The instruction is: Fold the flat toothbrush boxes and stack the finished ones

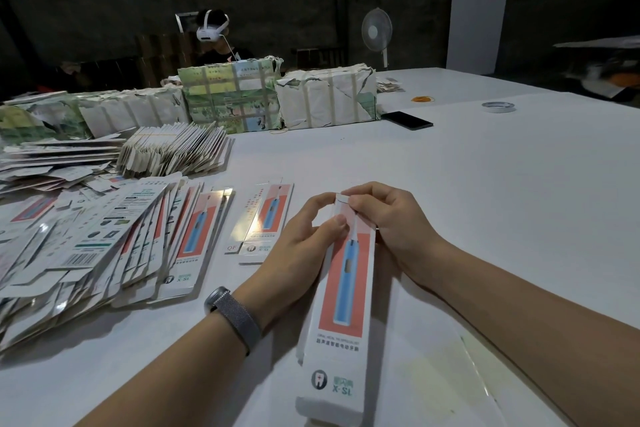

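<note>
A long white toothbrush box point(341, 302) with a coral panel and a blue brush printed on it points away from me, lifted over the table. My left hand point(304, 246) grips its upper left side, thumb on the printed face. My right hand point(384, 218) pinches the small end flap at the far tip. A short stack of folded boxes point(265, 222) lies just left of my hands. Further left spreads a fanned heap of flat boxes point(104, 246).
A banded bundle of flat boxes point(176, 149) lies behind the heap, then several wrapped packs point(325, 97). A black phone point(410, 120), a tape roll point(498, 107) and rubber bands point(423, 99) sit on the white table point(485, 177). Another person with a headset point(213, 33) sits opposite.
</note>
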Motion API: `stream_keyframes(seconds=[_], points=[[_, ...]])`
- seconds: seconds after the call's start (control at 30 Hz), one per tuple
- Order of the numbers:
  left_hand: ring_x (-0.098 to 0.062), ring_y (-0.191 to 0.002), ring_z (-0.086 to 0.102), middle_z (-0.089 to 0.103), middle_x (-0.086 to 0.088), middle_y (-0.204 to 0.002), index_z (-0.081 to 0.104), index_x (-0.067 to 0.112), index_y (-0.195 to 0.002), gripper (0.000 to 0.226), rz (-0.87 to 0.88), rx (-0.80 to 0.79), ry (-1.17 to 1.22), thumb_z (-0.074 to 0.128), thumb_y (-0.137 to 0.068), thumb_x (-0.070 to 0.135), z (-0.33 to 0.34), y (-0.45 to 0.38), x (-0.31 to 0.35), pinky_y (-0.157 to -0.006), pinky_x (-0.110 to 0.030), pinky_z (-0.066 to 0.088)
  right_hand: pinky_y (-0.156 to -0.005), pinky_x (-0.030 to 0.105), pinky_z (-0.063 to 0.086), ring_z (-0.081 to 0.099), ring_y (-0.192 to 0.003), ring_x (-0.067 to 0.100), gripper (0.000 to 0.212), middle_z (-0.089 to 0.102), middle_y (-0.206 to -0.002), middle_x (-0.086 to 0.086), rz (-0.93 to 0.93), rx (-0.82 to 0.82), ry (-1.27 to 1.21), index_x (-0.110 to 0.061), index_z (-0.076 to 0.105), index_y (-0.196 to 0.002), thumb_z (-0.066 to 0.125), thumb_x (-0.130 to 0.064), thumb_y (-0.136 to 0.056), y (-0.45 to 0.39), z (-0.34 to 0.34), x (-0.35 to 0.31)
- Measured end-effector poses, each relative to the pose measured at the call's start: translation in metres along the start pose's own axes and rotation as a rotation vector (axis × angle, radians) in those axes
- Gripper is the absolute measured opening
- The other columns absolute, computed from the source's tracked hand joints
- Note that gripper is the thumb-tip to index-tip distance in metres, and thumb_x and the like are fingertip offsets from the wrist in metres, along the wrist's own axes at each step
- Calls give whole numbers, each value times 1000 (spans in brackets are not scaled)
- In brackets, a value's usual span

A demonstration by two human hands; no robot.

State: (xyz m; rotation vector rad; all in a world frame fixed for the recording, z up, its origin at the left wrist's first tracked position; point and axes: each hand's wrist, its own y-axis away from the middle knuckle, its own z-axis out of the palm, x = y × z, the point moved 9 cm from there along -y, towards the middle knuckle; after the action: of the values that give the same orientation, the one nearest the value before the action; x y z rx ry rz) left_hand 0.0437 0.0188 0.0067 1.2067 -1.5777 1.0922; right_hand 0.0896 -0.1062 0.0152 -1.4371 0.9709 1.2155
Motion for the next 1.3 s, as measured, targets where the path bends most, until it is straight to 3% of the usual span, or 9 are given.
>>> stream_keyframes(seconds=[0.13,0.23,0.4,0.57,0.7,0.87,1.1,1.2,1.3], points=[[-19,-80,77,77,10,-88,47,40,-128,36,11,-24,-25,50,-93,48,3,0,2,-68,-28,62,-62,31,55,64,-58,16,28,66,-68,4,8,12,15,-18,65,-71,56,-12,-96,-1,-3,-1],[-19,-80,77,77,10,-88,45,41,-130,45,11,-36,-26,49,-86,53,4,2,4,-68,-28,61,-61,30,53,63,-57,15,25,65,-66,2,-1,9,13,-16,64,-73,56,-10,-96,-1,-2,-2],[-15,-79,76,76,14,-87,43,50,-125,27,7,-61,-6,47,-99,45,5,5,5,-65,-23,59,-59,28,52,61,-56,12,29,63,-64,-2,16,28,-12,-21,63,-71,53,-14,-98,0,-3,0],[-13,-78,76,76,16,-90,43,54,-123,39,11,-77,22,49,-84,55,8,8,12,-63,-21,58,-54,26,50,58,-55,13,26,62,-63,0,45,33,-96,-17,62,-75,50,-11,-97,1,-5,-1],[-12,-79,76,75,16,-91,41,57,-123,40,13,-79,24,48,-83,56,8,8,13,-65,-21,58,-54,26,49,56,-56,15,27,60,-63,2,33,16,-125,-18,60,-74,49,-9,-96,2,-3,-4],[-12,-74,75,74,19,-84,38,60,-124,30,-6,-55,14,46,-101,41,6,7,12,-62,-21,58,-53,25,48,55,-56,15,27,59,-64,4,10,-14,-148,-18,60,-75,49,-8,-97,4,0,-7],[-10,-74,75,74,19,-87,40,58,-124,28,7,-45,-27,43,-103,40,5,7,11,-60,-18,56,-49,21,47,55,-54,12,37,58,-62,1,7,-62,-138,-25,60,-66,46,-5,-95,3,1,-8],[-9,-73,75,74,20,-86,41,55,-126,27,20,-31,-42,41,-104,40,3,6,10,-60,-17,56,-50,21,48,58,-56,11,37,61,-65,0,-1,-69,-114,-28,63,-67,46,-11,-96,3,2,-8],[-9,-74,74,72,23,-84,41,49,-131,28,33,-1,-38,39,-106,37,0,4,10,-61,-16,55,-53,22,50,61,-64,13,22,65,-72,-3,-6,-86,-103,-30,68,-75,49,-31,-88,3,5,-7]])
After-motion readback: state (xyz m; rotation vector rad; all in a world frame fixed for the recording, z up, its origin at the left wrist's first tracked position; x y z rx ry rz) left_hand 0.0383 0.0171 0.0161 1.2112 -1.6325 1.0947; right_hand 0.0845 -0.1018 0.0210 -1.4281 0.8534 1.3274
